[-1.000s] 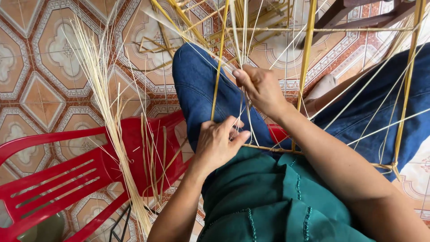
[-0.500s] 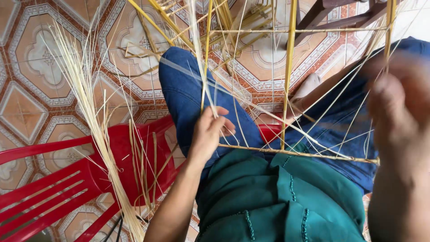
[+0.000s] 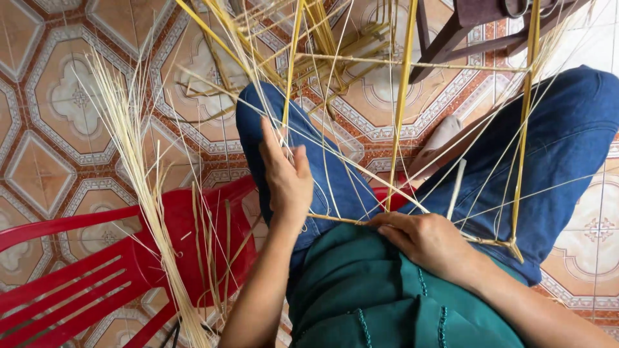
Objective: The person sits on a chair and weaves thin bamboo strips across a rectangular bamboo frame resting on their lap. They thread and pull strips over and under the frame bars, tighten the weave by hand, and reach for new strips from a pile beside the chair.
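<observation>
A frame of yellow bamboo sticks (image 3: pixel 401 122), laced with thin pale strands, rests over my lap between my knees in blue jeans. My left hand (image 3: pixel 285 177) lies on my left thigh with fingers stretched, pinching thin strands against a vertical stick. My right hand (image 3: pixel 425 240) sits low at the near horizontal bar of the frame, fingers closed around the bar and a strand. A pale flat sliver (image 3: pixel 456 188) stands just above that hand.
A red plastic chair (image 3: pixel 97 270) lies at the lower left with a bundle of pale straw strips (image 3: pixel 138 187) across it. More bamboo strips (image 3: pixel 335 38) lie on the patterned tile floor (image 3: pixel 45 129) ahead. Dark wooden furniture legs (image 3: pixel 451 32) stand at the top right.
My right hand has come down from high on the right to the near bar of the frame. My left hand has stayed on the thigh, fingers now more extended.
</observation>
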